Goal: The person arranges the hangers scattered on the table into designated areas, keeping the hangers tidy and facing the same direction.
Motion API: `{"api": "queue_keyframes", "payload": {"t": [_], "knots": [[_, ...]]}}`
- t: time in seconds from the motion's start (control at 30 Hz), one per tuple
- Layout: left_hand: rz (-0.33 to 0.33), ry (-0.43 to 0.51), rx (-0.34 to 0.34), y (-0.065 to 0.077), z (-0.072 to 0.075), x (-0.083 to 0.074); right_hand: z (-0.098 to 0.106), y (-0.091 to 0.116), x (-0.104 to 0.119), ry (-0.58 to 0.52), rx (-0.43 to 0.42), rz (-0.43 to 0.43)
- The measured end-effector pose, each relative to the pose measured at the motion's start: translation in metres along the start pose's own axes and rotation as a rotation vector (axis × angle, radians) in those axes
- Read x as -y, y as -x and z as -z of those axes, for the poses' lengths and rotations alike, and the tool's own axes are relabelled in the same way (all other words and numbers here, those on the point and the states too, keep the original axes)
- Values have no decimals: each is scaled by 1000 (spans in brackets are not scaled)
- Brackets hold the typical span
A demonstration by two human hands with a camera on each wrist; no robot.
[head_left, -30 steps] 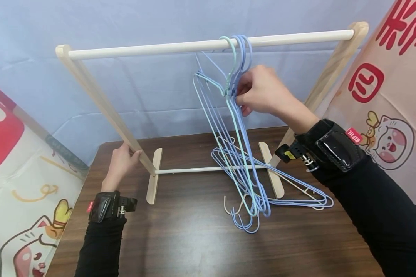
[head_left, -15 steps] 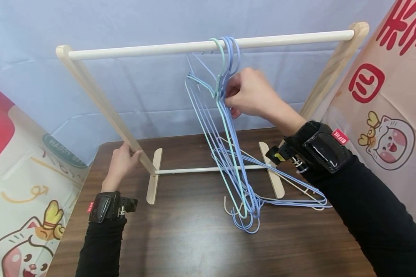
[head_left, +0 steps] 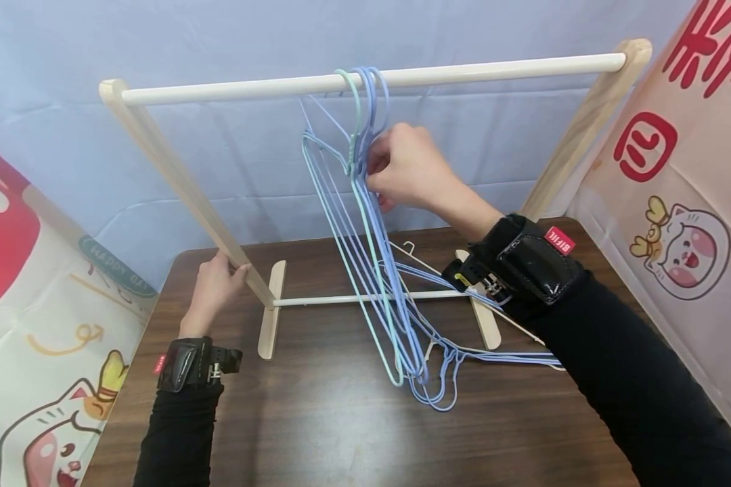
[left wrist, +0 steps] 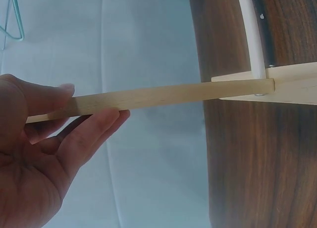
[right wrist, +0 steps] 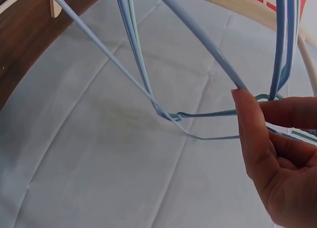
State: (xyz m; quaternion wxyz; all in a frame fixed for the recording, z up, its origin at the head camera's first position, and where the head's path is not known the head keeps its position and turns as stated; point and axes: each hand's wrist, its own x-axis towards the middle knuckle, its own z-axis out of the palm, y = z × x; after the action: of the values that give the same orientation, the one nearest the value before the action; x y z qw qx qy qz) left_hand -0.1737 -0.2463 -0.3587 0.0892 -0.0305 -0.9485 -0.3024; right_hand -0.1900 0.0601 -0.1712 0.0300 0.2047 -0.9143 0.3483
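Several thin blue hangers (head_left: 371, 210) and a mint-green hanger (head_left: 366, 203) hang bunched by their hooks from the white top rod (head_left: 493, 70) of a wooden rack. My right hand (head_left: 411, 166) pinches the blue hangers just below their hooks; in the right wrist view, the thumb and fingers (right wrist: 252, 134) close on the wire. Low on the rack's left wooden post (head_left: 176, 169), my left hand (head_left: 213, 291) grips the wood. From the left wrist view, the thumb lies on one side of the post (left wrist: 163, 94) and the fingers on the other.
More blue hangers (head_left: 524, 358) and a cream hanger (head_left: 411, 251) lie on the dark wooden table (head_left: 317, 426), partly under the hanging bunch and my right forearm. A white lower bar (head_left: 323, 299) joins the rack's feet. A pale blue cloth (head_left: 268, 34) hangs behind.
My right hand has slid the bunch of hangers leftward along the top rod. The left hand stays on the post.
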Motion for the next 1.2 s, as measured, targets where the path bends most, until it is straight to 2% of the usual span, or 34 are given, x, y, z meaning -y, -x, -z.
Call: {"api": "queue_keyframes", "payload": {"t": [0.17,0.37,0.9,1.2], "knots": [[3,2,3,0,0,0,-6,-3,7,20,-14,-7],[7,0,1,1,1,0,-12,-6,12,-19,-3,-32],[0,-5,-3,-1,-1,1,-24,-11,21,-73,39,-30],[3,-5,2,-1,-1,1,-27,-13,26,-50,47,-32]]}}
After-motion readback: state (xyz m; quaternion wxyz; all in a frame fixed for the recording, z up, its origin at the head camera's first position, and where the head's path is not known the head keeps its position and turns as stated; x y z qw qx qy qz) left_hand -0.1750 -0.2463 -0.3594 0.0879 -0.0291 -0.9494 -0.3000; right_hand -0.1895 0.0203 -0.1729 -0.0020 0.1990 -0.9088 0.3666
